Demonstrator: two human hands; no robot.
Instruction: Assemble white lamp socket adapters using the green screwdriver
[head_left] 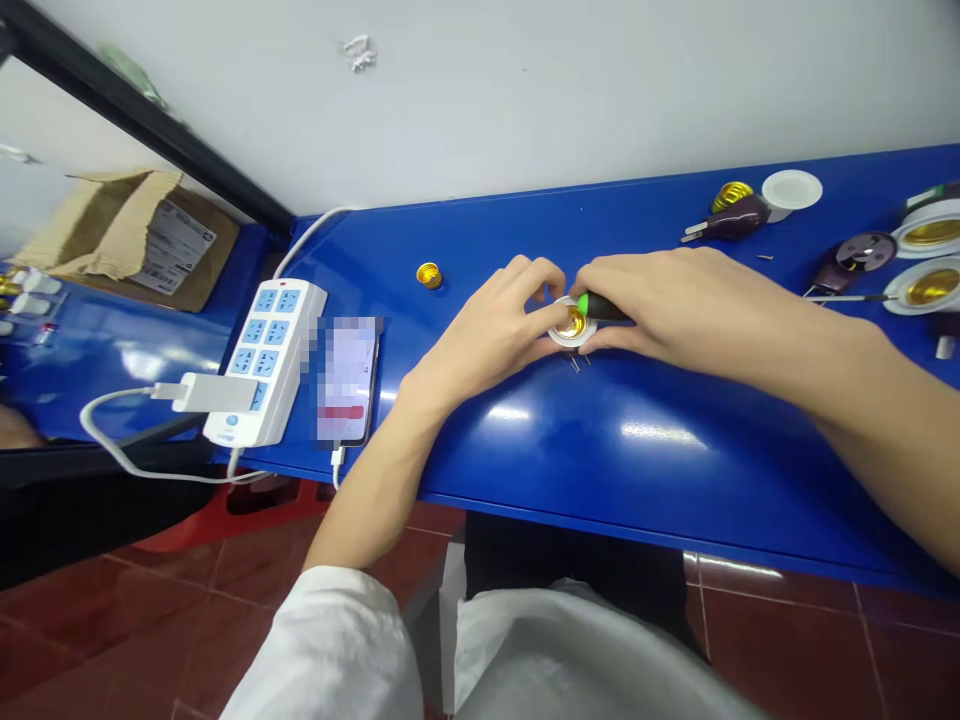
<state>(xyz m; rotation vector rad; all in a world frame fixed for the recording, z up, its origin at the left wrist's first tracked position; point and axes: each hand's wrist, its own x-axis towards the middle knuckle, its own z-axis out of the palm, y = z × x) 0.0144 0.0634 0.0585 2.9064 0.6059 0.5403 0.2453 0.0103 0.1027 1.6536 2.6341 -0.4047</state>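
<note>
Above the blue table, my left hand (499, 322) grips a lamp socket (571, 340) with a white rim and a gold threaded inside. Thin metal prongs (575, 363) show just below it. My right hand (667, 300) is closed round a screwdriver (606, 307) with a black and green handle, its green end over the socket's opening. The screwdriver's tip is hidden in or behind the socket. Nearest to my left hand on the table, a loose gold threaded shell (429, 275) stands by itself.
At left are a white power strip (304, 350), a charging phone (352, 380) and a cardboard box (202, 250). Along the right lie a dark plug base (739, 218), a white ring (792, 190), several socket parts and a thin metal rod (847, 298). A wall borders the back.
</note>
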